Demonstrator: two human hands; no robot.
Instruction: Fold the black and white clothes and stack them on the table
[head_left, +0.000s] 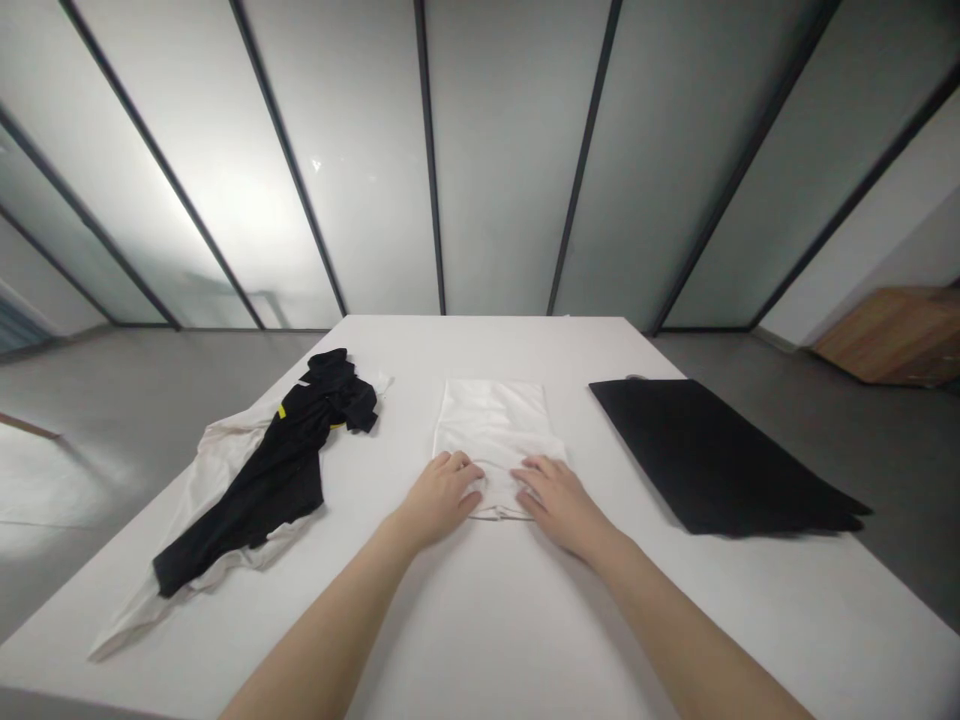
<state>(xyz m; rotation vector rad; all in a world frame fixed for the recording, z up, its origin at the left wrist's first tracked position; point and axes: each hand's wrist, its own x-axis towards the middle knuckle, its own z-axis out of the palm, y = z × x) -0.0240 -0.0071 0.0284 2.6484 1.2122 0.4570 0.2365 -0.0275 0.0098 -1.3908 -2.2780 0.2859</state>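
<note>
A white cloth (495,408), folded into a neat rectangle, lies flat in the middle of the white table. My left hand (444,496) rests on its near left corner, the thumb apart from the loosely bent fingers. On the near right corner lies my right hand (556,500), its fingers spread and pointing inward and its thumb close to the near edge. Slight creases show in the cloth between the two hands. Both hands press on the cloth from above, and I see no fold pinched in either.
On the left of the table (480,640) lies a loose black shirt (274,490) with yellow trim, over crumpled white clothing (225,450). Flat black sheets (712,455) lie stacked on the right. Behind the table stands a frosted glass wall (502,160) with dark frames.
</note>
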